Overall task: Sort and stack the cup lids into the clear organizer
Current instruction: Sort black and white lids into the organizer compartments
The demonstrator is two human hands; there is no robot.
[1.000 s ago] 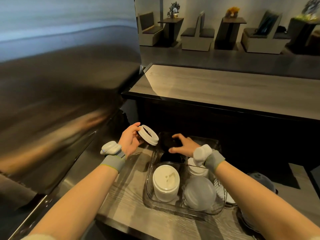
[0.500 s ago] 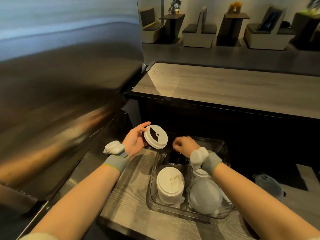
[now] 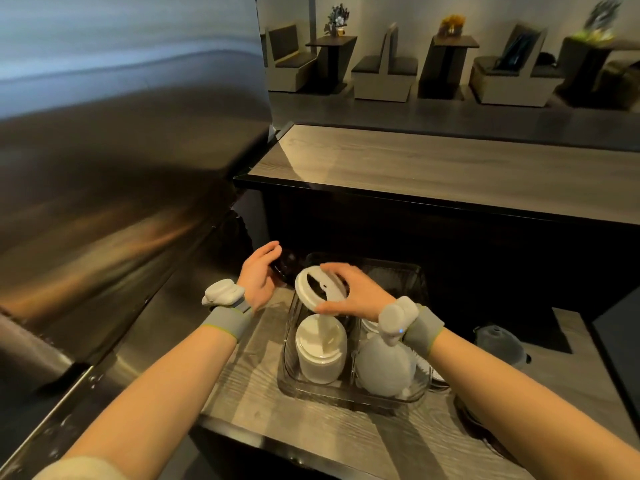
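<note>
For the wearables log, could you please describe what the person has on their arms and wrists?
Each wrist carries a grey fabric band with a yellow-green edge and a rounded white device: left wrist device, right wrist device, which shows a small blue light. Forearms are bare; pale sleeve cuffs sit higher up.

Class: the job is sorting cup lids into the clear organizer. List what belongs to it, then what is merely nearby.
Belongs:
white lid in right hand
left hand
clear organizer
white lid stack
translucent lids

Nearby:
grey object
steel appliance
raised counter
</note>
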